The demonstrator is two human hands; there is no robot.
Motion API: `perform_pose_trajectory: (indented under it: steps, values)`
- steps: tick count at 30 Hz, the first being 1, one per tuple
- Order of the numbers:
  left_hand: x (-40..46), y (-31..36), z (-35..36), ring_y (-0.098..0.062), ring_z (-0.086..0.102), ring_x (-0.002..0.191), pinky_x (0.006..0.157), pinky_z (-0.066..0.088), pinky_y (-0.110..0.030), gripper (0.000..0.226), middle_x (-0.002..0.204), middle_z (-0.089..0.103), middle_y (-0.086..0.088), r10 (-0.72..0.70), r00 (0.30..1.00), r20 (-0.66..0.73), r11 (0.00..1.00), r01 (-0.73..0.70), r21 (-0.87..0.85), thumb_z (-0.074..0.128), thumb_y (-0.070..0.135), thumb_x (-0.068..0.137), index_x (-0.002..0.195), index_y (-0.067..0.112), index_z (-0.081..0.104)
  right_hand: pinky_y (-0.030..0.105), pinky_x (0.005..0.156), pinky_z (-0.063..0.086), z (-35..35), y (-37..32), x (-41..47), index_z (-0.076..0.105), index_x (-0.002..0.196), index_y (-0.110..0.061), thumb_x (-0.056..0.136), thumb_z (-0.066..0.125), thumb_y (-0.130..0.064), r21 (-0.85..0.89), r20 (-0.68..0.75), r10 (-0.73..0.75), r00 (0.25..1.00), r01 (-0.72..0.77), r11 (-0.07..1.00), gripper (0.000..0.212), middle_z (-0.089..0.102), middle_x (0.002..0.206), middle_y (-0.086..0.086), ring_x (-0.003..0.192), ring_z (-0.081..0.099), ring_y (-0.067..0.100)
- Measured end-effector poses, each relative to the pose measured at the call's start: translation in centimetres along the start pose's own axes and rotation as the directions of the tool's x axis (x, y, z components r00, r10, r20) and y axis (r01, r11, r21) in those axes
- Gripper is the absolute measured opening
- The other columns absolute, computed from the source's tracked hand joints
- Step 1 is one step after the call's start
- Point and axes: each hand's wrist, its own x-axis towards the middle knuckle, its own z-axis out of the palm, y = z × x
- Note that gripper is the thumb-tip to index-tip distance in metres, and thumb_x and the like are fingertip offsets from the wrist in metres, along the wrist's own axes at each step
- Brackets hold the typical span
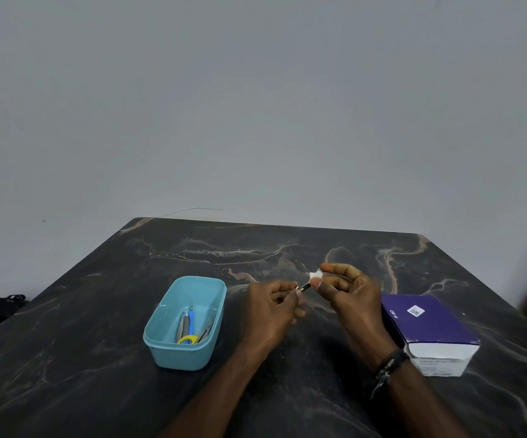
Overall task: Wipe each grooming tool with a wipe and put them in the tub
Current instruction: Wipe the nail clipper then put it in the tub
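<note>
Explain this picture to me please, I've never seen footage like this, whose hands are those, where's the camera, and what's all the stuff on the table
There is no machine here: the single picture comes from a camera worn on a person's head, looking forward and down, so the two arms reaching in from below are the wearer's own. The left hand pinches a small metal grooming tool, and the right hand holds a small white wipe against its tip. On the dark marbled table stands a light blue tub holding a few tools, among them scissors with yellow handles. To the right lies a purple and white box; I cannot read its label. A plain wall fills the background.
</note>
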Motion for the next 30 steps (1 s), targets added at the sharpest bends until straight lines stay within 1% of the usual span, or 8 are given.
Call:
perform_pose_trajectory:
  steps: [3,9,12,15,19,23,27,30]
  values:
    - [0.2,0.3,-0.1,-0.012,0.074,0.077,0.068,0.060,-0.026,0.018,0.086,0.075,-0.001,0.009,0.996,-0.087,0.997,-0.016,-0.078,0.071,0.009,0.085,0.102,0.014,0.070,0.018,0.061,0.056,0.0,0.0,0.0,0.069,0.092,-0.014,0.075,0.077,0.001,-0.048,0.005,-0.010,1.000,0.010,0.999,0.024,0.076,0.075,0.004,0.069,0.072,0.011]
    - [0.4,0.5,-0.3,-0.013,0.074,0.080,0.070,0.061,-0.033,0.033,0.091,0.075,-0.003,0.041,0.979,-0.201,0.980,-0.079,-0.182,0.077,0.007,0.078,0.107,0.019,0.067,0.024,0.066,0.057,0.1,0.2,0.0,0.073,0.081,-0.011,0.074,0.078,0.000,-0.092,0.095,0.026,0.995,-0.018,0.996,0.015,0.076,0.076,0.008,0.071,0.072,0.017]
    - [0.5,1.0,-0.3,-0.015,0.074,0.078,0.070,0.061,-0.032,0.031,0.086,0.076,-0.005,0.027,0.974,-0.224,0.959,-0.089,-0.271,0.075,0.001,0.078,0.104,0.016,0.066,0.020,0.064,0.056,0.3,0.3,-0.1,0.072,0.081,-0.007,0.073,0.078,0.003,-0.105,0.125,0.045,0.991,-0.032,0.994,0.014,0.075,0.074,0.010,0.068,0.070,0.015]
    - [0.4,1.1,-0.2,-0.022,0.074,0.077,0.072,0.060,-0.038,0.024,0.080,0.076,-0.006,0.026,0.978,-0.205,0.944,-0.091,-0.318,0.075,0.000,0.078,0.094,0.017,0.067,0.023,0.068,0.057,0.6,0.5,-0.4,0.072,0.083,-0.002,0.073,0.078,0.003,-0.113,0.164,0.074,0.984,-0.056,0.992,0.013,0.074,0.077,0.015,0.070,0.070,0.018]
    - [0.5,1.0,-0.2,-0.029,0.073,0.076,0.072,0.061,-0.043,0.016,0.077,0.076,-0.010,0.022,0.980,-0.197,0.944,-0.085,-0.320,0.074,0.000,0.078,0.088,0.010,0.069,0.020,0.064,0.055,0.9,0.8,-0.6,0.070,0.086,0.003,0.074,0.077,0.002,-0.143,0.218,0.109,0.970,-0.079,0.987,0.015,0.073,0.080,0.018,0.070,0.068,0.016]
    - [0.5,0.8,-0.1,-0.026,0.074,0.076,0.071,0.060,-0.040,0.015,0.079,0.076,-0.006,0.021,0.980,-0.199,0.952,-0.080,-0.295,0.071,0.005,0.083,0.090,0.019,0.072,0.018,0.063,0.054,0.9,1.0,-0.6,0.072,0.085,0.001,0.073,0.078,0.001,-0.170,0.256,0.133,0.958,-0.091,0.981,0.013,0.074,0.076,0.012,0.068,0.067,0.014]
    - [0.7,0.6,-0.2,-0.021,0.073,0.071,0.068,0.060,-0.040,0.018,0.075,0.075,-0.001,0.019,0.973,-0.230,0.959,-0.083,-0.270,0.067,0.010,0.088,0.089,0.027,0.073,0.016,0.060,0.052,1.0,0.9,-0.6,0.072,0.088,0.001,0.077,0.075,0.001,-0.160,0.205,0.111,0.972,-0.078,0.984,0.011,0.075,0.076,0.009,0.064,0.067,0.010]
    - [0.5,0.7,-0.2,-0.022,0.072,0.071,0.066,0.061,-0.036,0.013,0.072,0.073,-0.001,0.009,0.980,-0.198,0.966,-0.060,-0.253,0.064,0.011,0.090,0.099,0.018,0.072,0.012,0.053,0.048,0.8,0.7,-0.4,0.072,0.091,-0.002,0.083,0.070,-0.001,-0.115,0.105,0.065,0.992,-0.053,0.992,0.009,0.075,0.078,0.011,0.062,0.067,0.009]
